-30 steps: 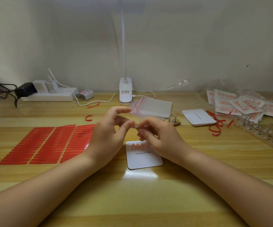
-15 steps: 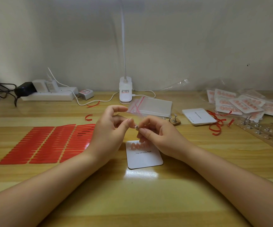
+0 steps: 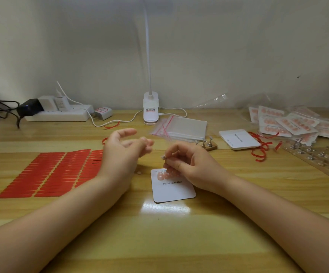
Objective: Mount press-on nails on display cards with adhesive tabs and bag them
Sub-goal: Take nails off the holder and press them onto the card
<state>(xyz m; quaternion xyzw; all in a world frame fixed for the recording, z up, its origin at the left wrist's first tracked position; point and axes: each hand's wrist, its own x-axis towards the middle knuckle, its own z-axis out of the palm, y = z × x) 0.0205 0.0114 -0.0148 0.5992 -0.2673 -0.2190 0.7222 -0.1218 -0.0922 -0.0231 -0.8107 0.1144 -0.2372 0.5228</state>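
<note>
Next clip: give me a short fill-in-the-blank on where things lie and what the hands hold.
1. The red adhesive tab sheets lie on the person's ____ side.
2. The right hand pinches a small ____ object above the display card.
3. The card's printed words read ____.
4. The left hand holds ____.

Missing: left; metal; Handmade Nail; nothing

White display card [image 3: 173, 189] lay flat on the table [image 3: 179, 243], printed "Handmade Nail", pink press-on nails [image 3: 162, 175] along its top edge. Red adhesive tab sheets [image 3: 49, 174] lay left. Stack of clear zip bags [image 3: 185, 128] behind. Bagged finished cards [image 3: 289, 123] piled far right.
</note>
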